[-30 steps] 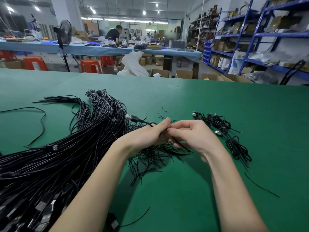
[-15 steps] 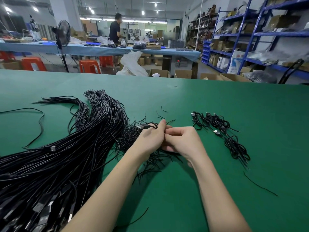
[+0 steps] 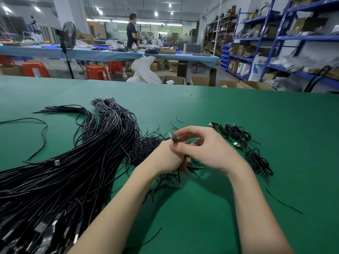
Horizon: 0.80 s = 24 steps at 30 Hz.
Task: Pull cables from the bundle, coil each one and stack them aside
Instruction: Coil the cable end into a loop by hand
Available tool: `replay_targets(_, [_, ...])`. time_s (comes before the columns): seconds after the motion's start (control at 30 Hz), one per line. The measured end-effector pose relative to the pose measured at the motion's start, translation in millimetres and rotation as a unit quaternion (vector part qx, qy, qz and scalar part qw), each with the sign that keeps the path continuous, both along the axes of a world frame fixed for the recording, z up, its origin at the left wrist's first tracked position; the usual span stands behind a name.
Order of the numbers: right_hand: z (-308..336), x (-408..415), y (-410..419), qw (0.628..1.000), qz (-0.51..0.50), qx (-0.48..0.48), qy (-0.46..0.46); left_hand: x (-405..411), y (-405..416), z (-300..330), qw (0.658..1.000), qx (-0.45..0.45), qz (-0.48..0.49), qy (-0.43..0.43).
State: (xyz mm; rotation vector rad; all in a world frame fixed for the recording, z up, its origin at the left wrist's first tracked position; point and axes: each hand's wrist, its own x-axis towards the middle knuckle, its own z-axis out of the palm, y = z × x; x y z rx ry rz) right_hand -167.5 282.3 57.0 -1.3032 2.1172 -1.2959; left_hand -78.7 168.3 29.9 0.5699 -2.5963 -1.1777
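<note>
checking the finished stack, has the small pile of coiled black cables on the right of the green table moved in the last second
No. The small pile of coiled black cables lies in the same place on the green table, right of the right hand, as before.

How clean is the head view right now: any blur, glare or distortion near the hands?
Head view: fingertips of the right hand and the plug they meet with the left hand are motion-blurred; the big cable bundle is sharp, with glints on its jackets; hands throw soft shadows on the green table; wide-angle bend curves the blue shelving.
</note>
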Motion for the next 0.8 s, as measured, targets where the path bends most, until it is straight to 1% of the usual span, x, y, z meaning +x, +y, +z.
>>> replay_targets(0.07, [-4, -1, -7, 0.998, -0.061, -0.031, -0.018, 0, 0, 2, 0.999, -0.016, -0.022, -0.016])
replay_targets(0.13, [-8, -5, -7, 0.993, -0.085, -0.028, -0.072, 1, 1, 5, 0.996, -0.059, -0.045, -0.053])
replay_targets(0.27, [-15, -12, 1, 0.99, -0.069, 0.072, -0.102, 4, 0, 8, 0.983, -0.088, -0.119, -0.112])
replay_targets(0.37, [-16, -13, 3, 0.987, -0.061, 0.078, -0.125, 6, -1, 9, 0.977, -0.065, -0.156, -0.132])
replay_targets(0.43, [-15, -14, 3, 0.988, -0.06, 0.053, -0.129, 9, -2, 11, 0.975, -0.002, -0.182, -0.127])
replay_targets(0.47, [-15, -16, 4, 0.99, -0.046, 0.033, -0.129, 11, -3, 12, 0.97, 0.054, -0.202, -0.123])
replay_targets(0.53, [-15, -18, 7, 0.989, 0.013, -0.011, -0.148, 15, -6, 14, 0.949, 0.167, -0.242, -0.115])
replay_targets(0.57, [-15, -18, 10, 0.982, 0.055, -0.024, -0.181, 17, -8, 14, 0.935, 0.214, -0.259, -0.111])
replay_targets(0.63, [-20, -17, 15, 0.954, 0.147, -0.033, -0.259, 20, -10, 10, 0.899, 0.311, -0.29, -0.1])
replay_targets(0.7, [-31, -19, 19, 0.915, 0.226, -0.047, -0.331, 23, -11, 7, 0.858, 0.387, -0.326, -0.092])
replay_targets(0.77, [-43, -21, 21, 0.864, 0.265, -0.076, -0.422, 25, -13, 6, 0.827, 0.414, -0.368, -0.088])
replay_targets(0.8, [-46, -22, 21, 0.842, 0.275, -0.089, -0.455, 26, -14, 5, 0.818, 0.425, -0.379, -0.081])
